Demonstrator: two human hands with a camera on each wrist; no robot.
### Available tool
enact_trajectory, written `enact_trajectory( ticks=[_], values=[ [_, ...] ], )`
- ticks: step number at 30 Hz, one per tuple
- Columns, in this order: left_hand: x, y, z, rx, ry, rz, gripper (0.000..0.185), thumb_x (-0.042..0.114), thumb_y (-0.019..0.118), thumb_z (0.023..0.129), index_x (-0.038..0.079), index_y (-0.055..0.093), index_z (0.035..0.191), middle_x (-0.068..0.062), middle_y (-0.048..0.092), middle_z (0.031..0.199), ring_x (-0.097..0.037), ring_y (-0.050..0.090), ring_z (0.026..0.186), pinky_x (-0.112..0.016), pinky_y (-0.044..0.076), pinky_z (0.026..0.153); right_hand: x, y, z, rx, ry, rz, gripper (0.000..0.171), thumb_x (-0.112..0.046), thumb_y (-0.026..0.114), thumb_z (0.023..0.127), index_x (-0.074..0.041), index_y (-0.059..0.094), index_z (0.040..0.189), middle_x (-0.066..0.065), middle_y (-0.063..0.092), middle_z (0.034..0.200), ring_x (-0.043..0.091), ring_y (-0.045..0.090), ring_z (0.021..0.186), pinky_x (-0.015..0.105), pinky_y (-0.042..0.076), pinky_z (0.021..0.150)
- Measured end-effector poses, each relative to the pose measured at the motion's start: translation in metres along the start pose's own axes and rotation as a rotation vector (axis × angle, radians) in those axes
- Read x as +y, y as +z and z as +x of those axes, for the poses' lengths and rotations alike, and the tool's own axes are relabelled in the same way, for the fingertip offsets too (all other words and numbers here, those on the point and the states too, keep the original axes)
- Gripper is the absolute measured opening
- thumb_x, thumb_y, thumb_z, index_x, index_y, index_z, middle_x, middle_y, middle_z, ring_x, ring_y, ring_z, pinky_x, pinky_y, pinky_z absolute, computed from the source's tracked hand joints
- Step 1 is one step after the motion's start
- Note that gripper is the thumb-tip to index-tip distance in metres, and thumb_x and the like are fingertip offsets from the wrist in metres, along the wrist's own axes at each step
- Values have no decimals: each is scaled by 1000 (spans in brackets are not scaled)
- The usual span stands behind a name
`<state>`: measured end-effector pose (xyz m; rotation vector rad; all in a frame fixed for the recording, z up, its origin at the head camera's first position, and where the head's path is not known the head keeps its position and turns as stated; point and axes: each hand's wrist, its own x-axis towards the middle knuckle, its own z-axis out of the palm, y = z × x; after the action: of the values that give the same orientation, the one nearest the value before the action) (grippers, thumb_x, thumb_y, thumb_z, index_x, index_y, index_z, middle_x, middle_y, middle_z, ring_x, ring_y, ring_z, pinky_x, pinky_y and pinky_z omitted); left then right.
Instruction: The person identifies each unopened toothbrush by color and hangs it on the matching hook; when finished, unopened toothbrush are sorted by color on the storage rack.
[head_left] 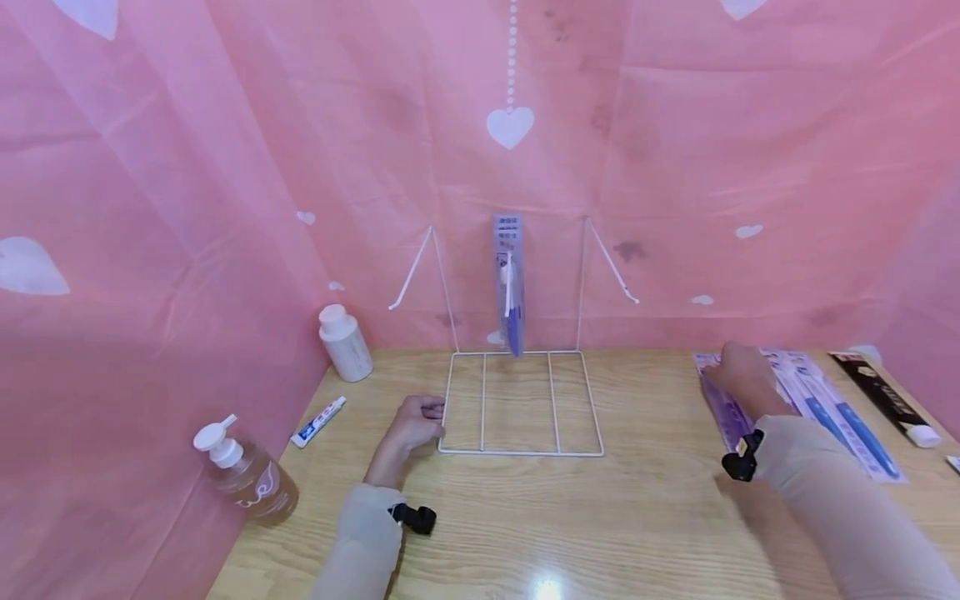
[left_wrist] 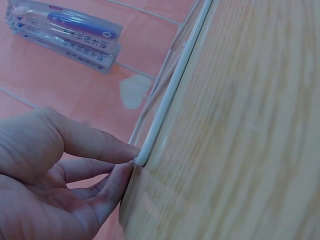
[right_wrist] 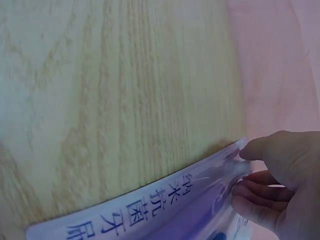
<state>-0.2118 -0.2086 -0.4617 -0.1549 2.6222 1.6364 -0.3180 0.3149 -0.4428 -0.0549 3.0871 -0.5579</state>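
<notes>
A white wire rack (head_left: 521, 403) stands on the wooden table with two upright hooks. One packaged toothbrush (head_left: 509, 283) hangs at its middle, also seen in the left wrist view (left_wrist: 65, 35). My left hand (head_left: 415, 421) pinches the rack's front left corner (left_wrist: 142, 155) between thumb and fingers. My right hand (head_left: 738, 371) is at the far end of a purple toothbrush packet (head_left: 726, 412) lying on the table at the right. Its thumb and fingertips (right_wrist: 250, 192) pinch the packet's top edge (right_wrist: 200, 200).
More toothbrush packets (head_left: 832, 412) and a black packet (head_left: 885, 398) lie at the right. A white bottle (head_left: 344, 342), a small tube (head_left: 318, 421) and a pump bottle (head_left: 243, 471) stand at the left. Pink cloth (head_left: 225, 167) walls the table in.
</notes>
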Motion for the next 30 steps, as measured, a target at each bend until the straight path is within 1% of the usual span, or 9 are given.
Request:
enact_trajectory(
  ticks=[5,9,13,17,21,24,26,30],
  values=[
    [2,0,1,3,-11,1,62,-21,66,64,-11,61,125,-15,62,101,-26,59,95,-33,54,83,2,-1,2,-6,4,-31,31,-22,62,87,7,56,78,17,55,70,33,51,64,44,45,54],
    [3,0,1,-3,-14,6,61,-21,66,65,-11,61,125,-16,62,102,-26,59,96,-33,54,82,3,-1,1,-15,-2,-30,32,-21,62,86,11,55,84,19,55,72,32,53,64,42,45,53],
    [5,0,0,-8,-21,9,61,-21,67,65,-11,60,125,-16,62,102,-27,59,96,-34,54,83,3,1,-2,-12,-11,-21,27,-19,61,86,6,54,79,15,53,69,30,52,61,38,43,50],
    [4,-1,-1,1,-18,11,61,-21,67,65,-11,61,124,-15,62,101,-26,60,95,-34,54,83,-5,-2,-4,30,-66,-36,23,-15,61,84,-2,51,69,12,51,65,29,50,59,38,40,49],
    [3,-3,-1,14,-15,1,61,-21,67,63,-11,62,123,-14,62,98,-25,60,92,-32,55,80,-22,-9,-4,86,-128,-55,24,-15,61,85,-3,50,68,13,52,65,29,49,59,40,40,48],
    [1,-5,-1,14,-8,-7,61,-21,66,62,-12,62,122,-14,62,97,-25,59,91,-31,55,78,-41,-14,-7,153,-188,-58,27,-14,60,85,-6,47,63,10,50,60,27,47,55,40,38,44],
    [-1,-5,0,11,0,-8,60,-21,66,62,-12,62,122,-15,62,98,-24,59,91,-31,55,78,-55,-18,-11,199,-241,-59,29,-12,59,84,-9,44,59,6,46,56,25,44,52,37,35,44],
    [-3,-1,0,4,13,-11,60,-21,66,62,-13,62,122,-15,62,98,-24,60,91,-31,55,78,-83,-24,-22,296,-350,-61,32,-8,57,79,-14,38,55,4,43,54,23,40,50,39,33,43]
  ],
)
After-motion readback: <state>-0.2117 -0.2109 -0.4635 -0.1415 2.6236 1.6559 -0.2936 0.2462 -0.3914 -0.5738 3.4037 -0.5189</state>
